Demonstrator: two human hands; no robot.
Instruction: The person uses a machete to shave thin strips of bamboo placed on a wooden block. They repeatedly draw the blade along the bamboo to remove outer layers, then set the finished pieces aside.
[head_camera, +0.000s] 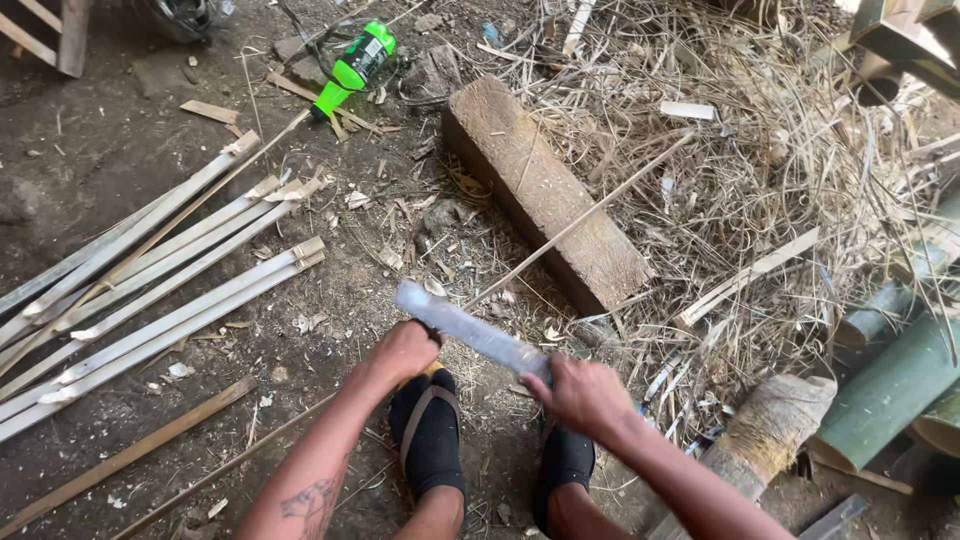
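Both hands are clamped on a long flat grey metal blade (470, 330): the left hand (403, 350) on its handle end, the right hand (580, 393) on the other end. A thin bamboo stick (590, 215) lies across the weathered rectangular wooden block (545, 190) just beyond the blade, with pale split bamboo strips (160, 290) well left of the block.

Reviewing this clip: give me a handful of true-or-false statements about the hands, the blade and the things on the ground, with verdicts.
1. The left hand holds the handle end of the long blade. True.
2. The right hand is empty and away from the blade. False: it has a grip at the blade's other end.
3. A thin bamboo strip runs from the blade up across the wooden block. True.
4. The split bamboo slats lie to the right of the block. False: they lie on the left.
5. The green bottle stands upright. False: it lies on the ground.
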